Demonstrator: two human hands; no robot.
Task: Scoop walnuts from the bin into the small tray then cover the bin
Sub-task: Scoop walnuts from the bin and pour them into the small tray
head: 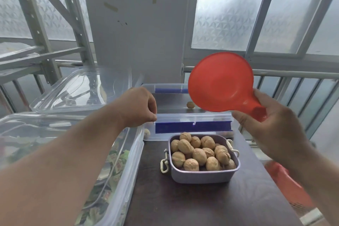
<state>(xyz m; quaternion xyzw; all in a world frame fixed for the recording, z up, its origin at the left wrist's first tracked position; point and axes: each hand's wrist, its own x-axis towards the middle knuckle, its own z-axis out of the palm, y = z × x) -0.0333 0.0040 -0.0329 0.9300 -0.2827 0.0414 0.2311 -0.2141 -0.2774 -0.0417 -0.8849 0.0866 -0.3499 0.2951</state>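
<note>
A small lilac tray (202, 176) heaped with walnuts (199, 154) stands on the dark table (183, 202). Behind it is the clear bin (192, 116) with blue latches, nearly bare inside, with one walnut (190, 105) showing. My left hand (139, 106) grips the bin's near left rim with curled fingers. My right hand (271, 126) holds the handle of an empty red scoop (220, 84), raised above the bin's right side. The clear bin lid (80, 90) lies tilted to the left, on top of another container.
A large clear container (113, 161) with green and orange packets sits along the left. A white pillar, metal shelving and frosted windows with a railing stand behind. Something red (286, 183) lies off the table's right edge.
</note>
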